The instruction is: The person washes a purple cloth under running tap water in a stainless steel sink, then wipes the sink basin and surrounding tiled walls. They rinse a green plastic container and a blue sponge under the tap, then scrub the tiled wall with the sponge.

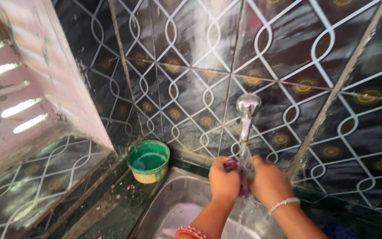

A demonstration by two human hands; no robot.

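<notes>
Together, left hand (pixel 224 179) and right hand (pixel 268 181) close their fingers around a small dark purple thing (pixel 231 165), perhaps cloth, under the running tap (pixel 247 110) above the steel sink (pixel 177 201); green tub (pixel 148 161) nearby.

Black glossy wall tiles (pixel 288 53) with white looping lattice lines and small gold medallions. Pale pink window frame (pixel 63 75). Green round tub (pixel 148 161) with a yellow base. Silver tap (pixel 247 113) and grey steel sink (pixel 177 199). Red-and-white bangle (pixel 190 231).
</notes>
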